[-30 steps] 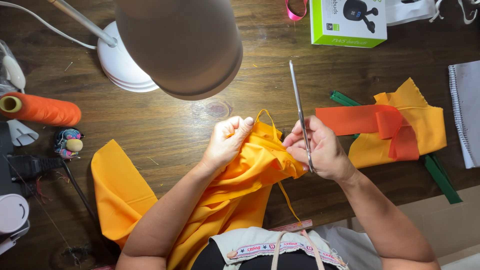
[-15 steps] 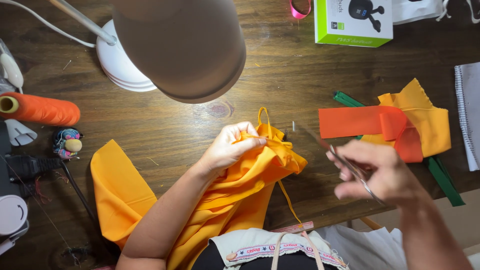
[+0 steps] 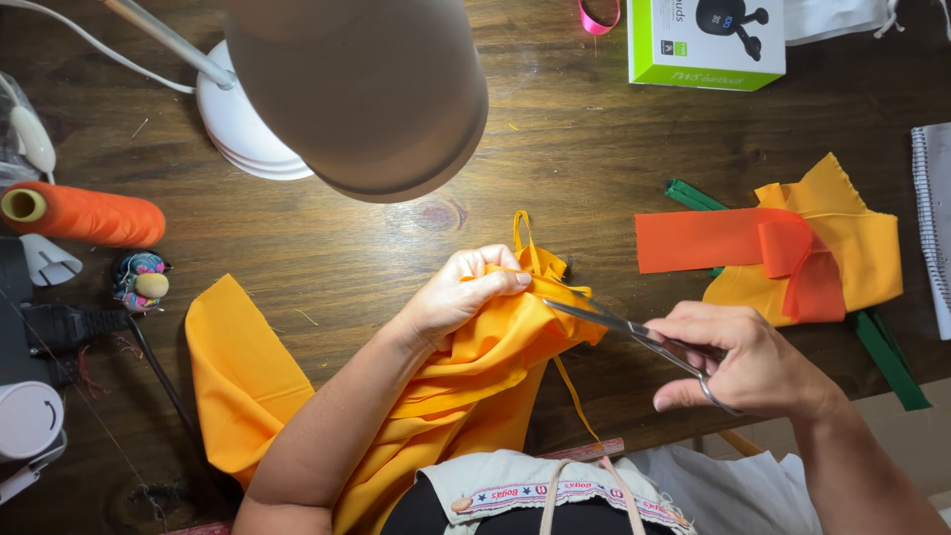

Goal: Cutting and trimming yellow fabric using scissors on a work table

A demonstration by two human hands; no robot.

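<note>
We see the left hand [image 3: 461, 297] pinching a bunched fold of yellow-orange fabric [image 3: 466, 386] near the middle of the dark wooden table [image 3: 555, 149], its fingers curled tight over the top of the bundle. The fabric runs from that grip down toward the person's body, with a flat flap spreading out to the left. The right hand [image 3: 748, 362] holds a pair of metal scissors [image 3: 624, 327], fingers closed through the handle loops; the blades lie nearly together and point left, with their tips touching the fabric edge just beside the left fingertips. A thin strip of the same cloth loops up on the far side of the bundle, and another trails down on the near side.

To the right, well apart from the hands, an orange fabric strip [image 3: 723, 243] lies across a yellow fabric piece [image 3: 842, 248]. At the far side stands a white desk lamp [image 3: 357, 89] with its shade over the table. A spool of orange thread [image 3: 84, 215] lies at the left edge, and a green and white box [image 3: 705, 42] sits at the far right.
</note>
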